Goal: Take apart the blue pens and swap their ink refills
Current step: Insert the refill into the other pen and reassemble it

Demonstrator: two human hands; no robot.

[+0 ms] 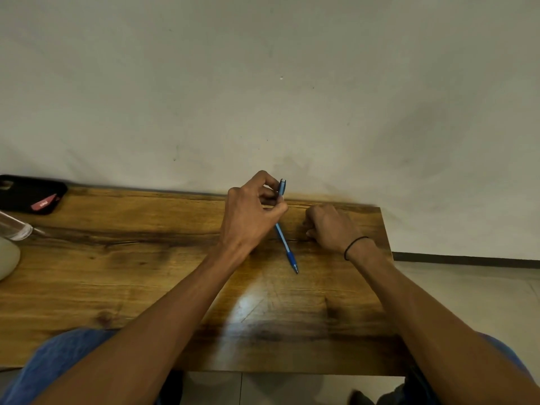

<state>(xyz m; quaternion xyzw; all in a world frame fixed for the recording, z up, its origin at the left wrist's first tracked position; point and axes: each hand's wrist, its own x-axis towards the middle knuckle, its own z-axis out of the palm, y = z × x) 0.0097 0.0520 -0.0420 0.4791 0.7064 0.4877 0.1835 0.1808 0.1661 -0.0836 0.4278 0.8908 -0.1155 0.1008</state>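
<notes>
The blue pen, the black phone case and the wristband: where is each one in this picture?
blue pen (283, 238): head view, on the clear barrel below the left hand.
black phone case (26, 191): head view, on its dark back.
wristband (352, 246): head view, on the black loop round the right wrist.

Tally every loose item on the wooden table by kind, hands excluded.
Blue plastic pen, held in the left hand: 1
Black phone case: 1
Clear glass vessel: 1
Pale rounded object: 1
Total: 4
</notes>
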